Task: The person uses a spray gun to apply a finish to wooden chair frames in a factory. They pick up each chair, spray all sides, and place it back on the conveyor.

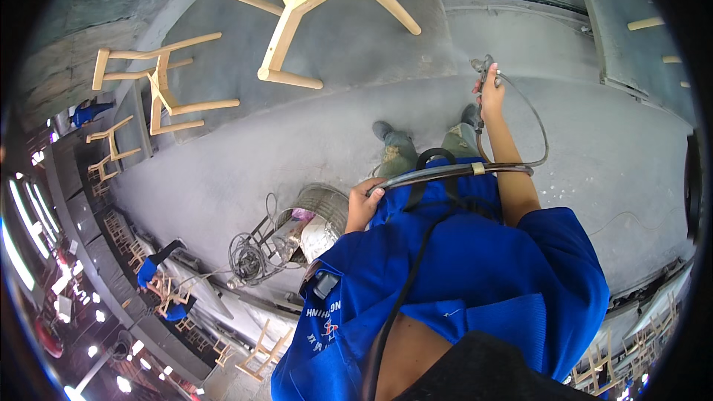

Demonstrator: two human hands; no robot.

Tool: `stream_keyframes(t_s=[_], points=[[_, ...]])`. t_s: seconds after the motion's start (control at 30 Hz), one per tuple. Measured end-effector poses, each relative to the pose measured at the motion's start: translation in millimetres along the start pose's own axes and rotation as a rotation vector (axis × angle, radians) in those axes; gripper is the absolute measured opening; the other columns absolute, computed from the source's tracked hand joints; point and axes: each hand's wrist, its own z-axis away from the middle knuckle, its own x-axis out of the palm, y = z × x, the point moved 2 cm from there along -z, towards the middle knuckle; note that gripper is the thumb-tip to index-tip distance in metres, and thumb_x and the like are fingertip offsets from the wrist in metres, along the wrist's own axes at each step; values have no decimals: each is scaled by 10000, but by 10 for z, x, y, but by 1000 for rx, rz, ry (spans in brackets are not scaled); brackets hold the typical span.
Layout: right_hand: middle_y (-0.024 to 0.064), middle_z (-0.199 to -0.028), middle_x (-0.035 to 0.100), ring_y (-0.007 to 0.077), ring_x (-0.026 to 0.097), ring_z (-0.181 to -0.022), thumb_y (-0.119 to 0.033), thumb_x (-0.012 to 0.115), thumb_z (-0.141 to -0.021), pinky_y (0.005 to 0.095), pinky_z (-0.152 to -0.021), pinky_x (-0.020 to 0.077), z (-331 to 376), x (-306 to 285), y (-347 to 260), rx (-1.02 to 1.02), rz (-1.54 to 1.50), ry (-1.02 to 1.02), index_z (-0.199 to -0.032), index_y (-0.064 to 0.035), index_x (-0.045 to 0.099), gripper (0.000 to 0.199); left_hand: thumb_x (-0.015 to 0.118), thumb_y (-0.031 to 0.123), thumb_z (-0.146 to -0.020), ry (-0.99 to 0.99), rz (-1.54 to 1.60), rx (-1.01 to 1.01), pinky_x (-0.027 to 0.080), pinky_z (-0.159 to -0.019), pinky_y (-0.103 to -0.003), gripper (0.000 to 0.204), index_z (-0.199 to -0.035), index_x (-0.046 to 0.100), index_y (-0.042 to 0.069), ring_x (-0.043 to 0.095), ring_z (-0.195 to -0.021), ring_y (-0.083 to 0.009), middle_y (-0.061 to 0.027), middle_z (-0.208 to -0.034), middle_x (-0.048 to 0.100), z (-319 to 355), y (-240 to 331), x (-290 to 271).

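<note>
My right hand (491, 96), stretched out ahead on the right, is wrapped round a metal spray gun (484, 68). The gun's nozzle end points away to the left, and a thin hose (541, 120) loops from it back past my forearm. My left hand (363, 203) is closed round a bundle of hoses (431, 174) in front of my waist. A strip of tape binds the bundle, which runs across to my right forearm. Ahead of me a bare wooden chair frame (301, 1) stands on a grey surface, apart from the gun. Another wooden frame (160, 87) is farther left.
A round bin (338, 204) with bags in it sits on the floor to my left, beside coiled hose (252, 258). Two co-workers in blue (148, 273) handle wooden frames at lower left; another person (90, 112) is farther off. More frames (266, 349) stand behind.
</note>
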Motion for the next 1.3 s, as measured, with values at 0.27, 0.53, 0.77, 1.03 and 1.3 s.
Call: stream_keyframes(t_s=[0.27, 0.53, 0.77, 1.03, 1.3], points=[[145, -732, 693, 364, 690, -704, -488, 687, -919, 438, -637, 533, 813, 1165, -287, -745, 1051, -218, -951, -54, 666, 436, 706, 287, -901, -163, 91, 62, 514, -874, -325, 367, -1092, 720, -25, 664, -932, -181, -115, -981, 741, -305, -148, -1082], [198, -989, 716, 416, 681, -884, -286, 733, -869, 476, -743, 551, 2384, 1522, -1705, -1148, 1251, -226, -1189, -83, 628, 393, 751, 261, -842, -337, 215, 149, 510, -856, -301, 378, -1100, 728, -15, 649, -938, -164, -91, -987, 729, -643, -218, -1580], [156, -913, 711, 296, 712, -787, -78, 818, -803, 329, -726, 555, 3836, 855, -2444, -1405, 1022, 233, -1132, -21, 657, 370, 746, 28, -742, -555, 180, 86, 495, -782, -276, 360, -1100, 737, 4, 602, -833, -124, -46, -931, 710, -855, 237, -1494], [148, -933, 721, 259, 718, -802, -82, 821, -816, 320, -752, 553, 4050, 754, -2499, -1510, 864, 452, -1131, -16, 663, 359, 853, 158, -737, -622, 63, 207, 520, -793, -306, 363, -1082, 763, 85, 675, -836, -183, -69, -950, 763, -1062, 369, -1444], [217, -944, 706, 393, 702, -857, -190, 783, -833, 437, -730, 549, 2965, 1659, -1696, -1159, 1156, -164, -1127, -30, 640, 364, 849, 96, -722, -491, 191, 147, 449, -652, -262, 395, -1107, 762, 82, 532, -689, -82, 20, -716, 591, -1004, -15, -1687]])
